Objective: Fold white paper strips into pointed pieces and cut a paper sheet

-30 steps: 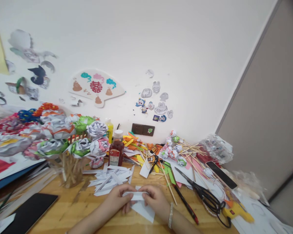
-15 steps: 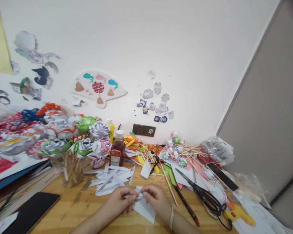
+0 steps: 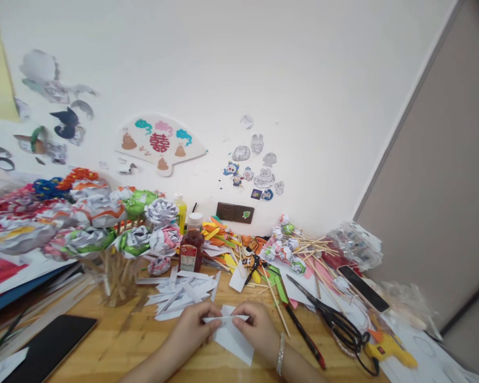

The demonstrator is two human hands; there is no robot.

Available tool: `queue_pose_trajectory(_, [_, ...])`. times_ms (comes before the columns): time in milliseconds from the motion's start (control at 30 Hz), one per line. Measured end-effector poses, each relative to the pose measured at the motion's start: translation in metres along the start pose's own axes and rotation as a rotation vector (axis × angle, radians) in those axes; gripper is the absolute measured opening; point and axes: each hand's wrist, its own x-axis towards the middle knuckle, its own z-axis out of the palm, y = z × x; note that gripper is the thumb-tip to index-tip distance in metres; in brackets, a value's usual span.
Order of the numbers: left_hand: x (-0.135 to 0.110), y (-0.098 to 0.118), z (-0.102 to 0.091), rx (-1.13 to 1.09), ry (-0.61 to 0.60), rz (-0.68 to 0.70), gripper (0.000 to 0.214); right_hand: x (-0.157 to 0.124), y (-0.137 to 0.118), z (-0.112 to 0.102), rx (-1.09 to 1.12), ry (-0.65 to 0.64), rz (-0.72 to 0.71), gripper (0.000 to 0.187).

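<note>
A white sheet of paper [image 3: 234, 343] with a narrow fold along its far edge is held between both hands, just above the wooden table. My left hand [image 3: 201, 322] pinches the left part of the folded edge between thumb and fingers. On the other side, my right hand [image 3: 253, 324] grips the same edge, its thumb on the crease. Beyond the hands lies a loose pile of folded white paper strips [image 3: 181, 292]. A bracelet [image 3: 280, 354] circles my right wrist.
To the right lie a red-and-black pen [image 3: 306, 338], black-handled scissors [image 3: 339, 322], a yellow glue gun [image 3: 393, 351] and a phone [image 3: 363, 289]. A brown bottle [image 3: 191, 247] stands behind the strips. Paper flowers [image 3: 135, 242] fill a container at left, near a black tablet-like slab [image 3: 54, 343].
My hands have moved slightly apart along the paper's far edge, and the narrow folded strip now shows between and beyond the thumbs. Both hands still hold the sheet.
</note>
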Motion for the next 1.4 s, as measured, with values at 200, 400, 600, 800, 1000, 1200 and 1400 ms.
queue_pose_trajectory(200, [-0.006,0.009,0.000,0.075,0.024,0.067,0.015,0.000,0.001,0.000,0.030,-0.072,-0.039,0.017])
queue_pose_trajectory(400, [-0.001,-0.002,0.004,-0.049,-0.038,-0.099,0.032,0.001,0.007,0.002,-0.041,0.009,-0.077,0.033])
queue_pose_trajectory(600, [0.001,-0.001,0.004,-0.119,-0.022,-0.171,0.043,0.003,0.011,0.003,0.236,0.040,0.131,0.027])
queue_pose_trajectory(800, [0.005,-0.001,0.003,-0.182,-0.019,-0.199,0.049,0.006,0.016,0.004,0.331,0.052,0.202,0.034])
queue_pose_trajectory(1000, [0.008,-0.003,-0.001,-0.243,-0.048,-0.197,0.047,0.008,0.020,0.002,0.404,0.052,0.215,0.037])
queue_pose_trajectory(1200, [0.009,-0.005,-0.002,-0.267,-0.071,-0.198,0.049,0.009,0.019,-0.001,0.440,0.065,0.221,0.035])
queue_pose_trajectory(1400, [0.011,-0.006,-0.001,-0.220,-0.077,-0.187,0.048,0.008,0.017,-0.002,0.464,0.045,0.168,0.034])
